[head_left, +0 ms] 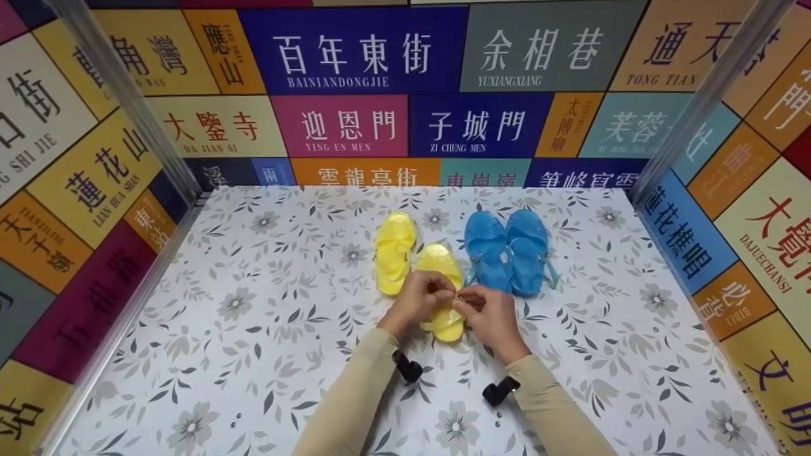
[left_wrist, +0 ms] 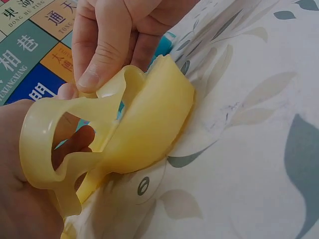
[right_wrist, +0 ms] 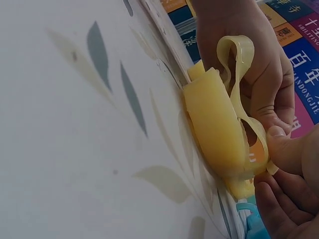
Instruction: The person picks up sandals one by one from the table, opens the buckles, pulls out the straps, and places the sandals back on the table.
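A yellow jelly sandal (head_left: pixel 438 258) lies toe-away on the patterned surface, between both hands. My left hand (head_left: pixel 421 296) and my right hand (head_left: pixel 493 313) meet over its right side, fingertips close together at the strap. In the right wrist view, the thumb and fingers of the right hand (right_wrist: pixel 294 164) pinch the strap end beside the sandal's edge. The left hand (left_wrist: pixel 20 144) reaches through behind the looped ankle strap (left_wrist: pixel 37 139) and holds it at the same spot; its fingertips are partly hidden. Any buckle there is too small to make out.
The other yellow sandal (head_left: pixel 394 253) lies just left of the hands. A pair of blue sandals (head_left: pixel 526 253) stands to the right, one with a loose strap (head_left: pixel 551 273). Walls with colourful sign panels (head_left: pixel 345 126) enclose the floral surface (head_left: pixel 266 354) at back and sides.
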A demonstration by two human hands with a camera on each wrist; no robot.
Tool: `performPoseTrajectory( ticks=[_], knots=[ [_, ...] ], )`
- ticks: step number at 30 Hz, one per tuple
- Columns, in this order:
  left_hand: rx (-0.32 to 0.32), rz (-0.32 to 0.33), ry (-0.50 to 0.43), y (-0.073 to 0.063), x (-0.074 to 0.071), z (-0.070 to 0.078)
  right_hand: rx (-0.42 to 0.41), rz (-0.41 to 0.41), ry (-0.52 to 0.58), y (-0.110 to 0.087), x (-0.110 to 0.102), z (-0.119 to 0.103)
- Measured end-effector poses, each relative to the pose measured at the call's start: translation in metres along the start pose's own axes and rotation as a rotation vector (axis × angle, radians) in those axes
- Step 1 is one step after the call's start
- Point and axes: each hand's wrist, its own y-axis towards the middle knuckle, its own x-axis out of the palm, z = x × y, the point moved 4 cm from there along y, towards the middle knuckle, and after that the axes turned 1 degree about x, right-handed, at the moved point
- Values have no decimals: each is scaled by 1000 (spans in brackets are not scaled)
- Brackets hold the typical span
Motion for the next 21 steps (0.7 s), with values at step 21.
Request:
performPoseTrajectory(
  ticks=[21],
  knots=[
    [-3, -41, 20, 0, 2, -1, -36, -5, 32, 0, 1, 0]
  ],
)
